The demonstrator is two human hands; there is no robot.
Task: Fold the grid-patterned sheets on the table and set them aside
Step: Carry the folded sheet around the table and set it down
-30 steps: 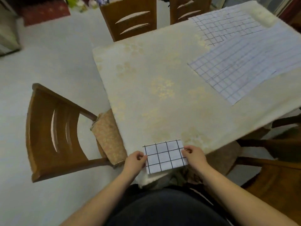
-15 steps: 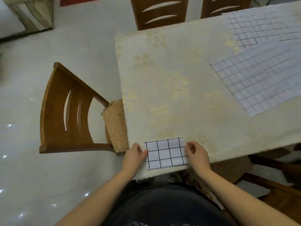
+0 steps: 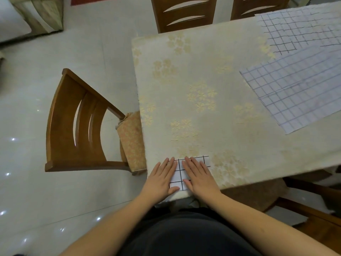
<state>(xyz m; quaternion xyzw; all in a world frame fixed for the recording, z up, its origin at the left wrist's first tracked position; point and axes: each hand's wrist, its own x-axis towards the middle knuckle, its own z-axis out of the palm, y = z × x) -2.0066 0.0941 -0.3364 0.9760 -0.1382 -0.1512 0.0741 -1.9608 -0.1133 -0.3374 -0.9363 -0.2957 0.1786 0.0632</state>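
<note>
Your left hand and right hand lie flat, fingers spread, pressing the folded sheet at the table near edge (unfolded grid sheets far right, wooden chair left).

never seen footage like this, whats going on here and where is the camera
No machine here: a person wears a camera on the head, looking down at their own arms. The left hand and right hand lie flat, fingers spread, on a small folded sheet at the near edge of the table. Nothing is gripped; the palms rest on top. Bigger unfolded grid sheets lie at the far right. Wooden chairs stand around the table.
</note>
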